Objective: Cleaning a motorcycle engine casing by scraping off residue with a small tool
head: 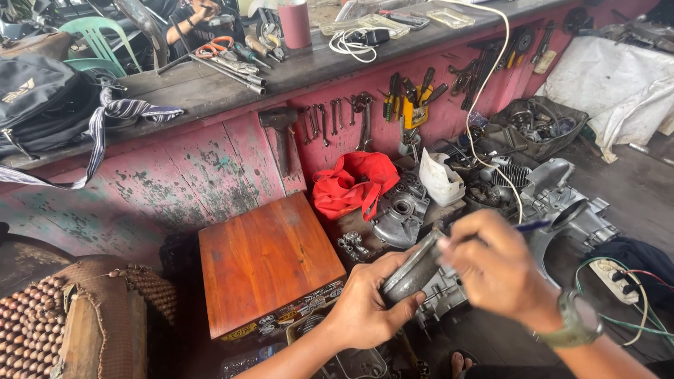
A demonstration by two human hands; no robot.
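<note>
Best keep that grey metal engine part [414, 270] steady, I'd say, since the left hand [365, 305] is wrapped closed under its lower end while the right hand [495, 263], fingers pinched shut on a blue-tipped tool [531, 226], works just above and right of that hold.

Worn pink paint, warm wood and grey metal

The bench front [210, 168] is pink, flaking to grey-green patches, and its top is dark grey. The wooden box [267, 260] is reddish orange-brown with visible grain. A cloth [354, 184] is bright red; the bag [42, 98] is black with navy-and-white striped straps. The chair [95, 38] is pale green, the cup [295, 23] dusty pink, the cable [491, 91] white. The engine casing [562, 203] and the metal part [414, 270] are dull silver-grey; the wristwatch [579, 319] is olive.
</note>
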